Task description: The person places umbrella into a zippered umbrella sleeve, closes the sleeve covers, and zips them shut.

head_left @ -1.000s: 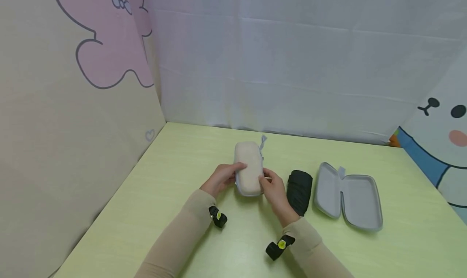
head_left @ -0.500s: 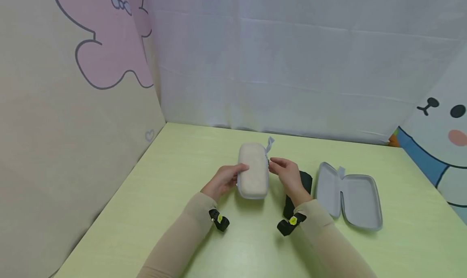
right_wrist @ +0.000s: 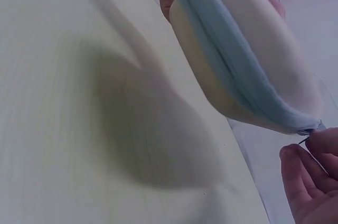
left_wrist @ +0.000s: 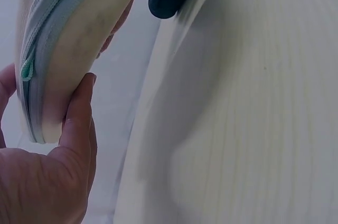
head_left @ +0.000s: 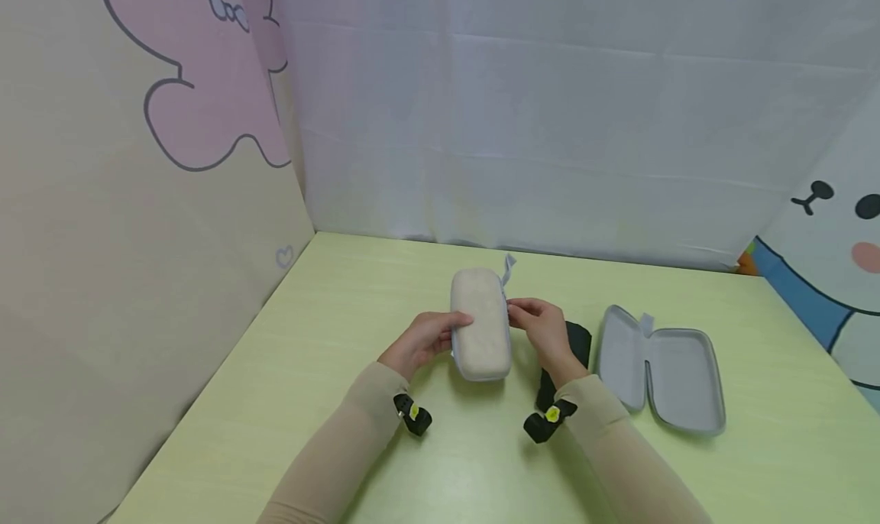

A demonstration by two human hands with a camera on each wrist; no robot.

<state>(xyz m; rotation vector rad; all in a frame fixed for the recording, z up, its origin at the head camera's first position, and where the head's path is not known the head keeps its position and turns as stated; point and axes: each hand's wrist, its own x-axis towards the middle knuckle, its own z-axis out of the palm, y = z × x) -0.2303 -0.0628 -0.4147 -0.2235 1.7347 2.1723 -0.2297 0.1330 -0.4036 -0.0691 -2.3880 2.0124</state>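
Observation:
A cream zip case (head_left: 480,329) with a pale blue zipper band is held above the table, tilted, its long side upright in the head view. My left hand (head_left: 428,339) grips its left side, thumb lying on the front face and fingers behind. A pale green zipper pull (left_wrist: 28,67) hangs on the band in the left wrist view. At the case's right edge, my right hand (head_left: 540,327) pinches a thin dark zipper tab (right_wrist: 303,140) at the end of the band. A light fabric loop (head_left: 509,268) sticks up from the upper right corner.
A black rolled bundle (head_left: 580,342) lies right of the case, partly hidden behind my right hand and wrist. Farther right, a grey hard case (head_left: 684,379) lies spread open on the pale yellow-green table (head_left: 330,295). A white sheet (head_left: 550,127) hangs behind the table.
My right hand has moved from the case's lower right front up to its right edge and now pinches the zipper tab there. The case and my left hand have shifted slightly right.

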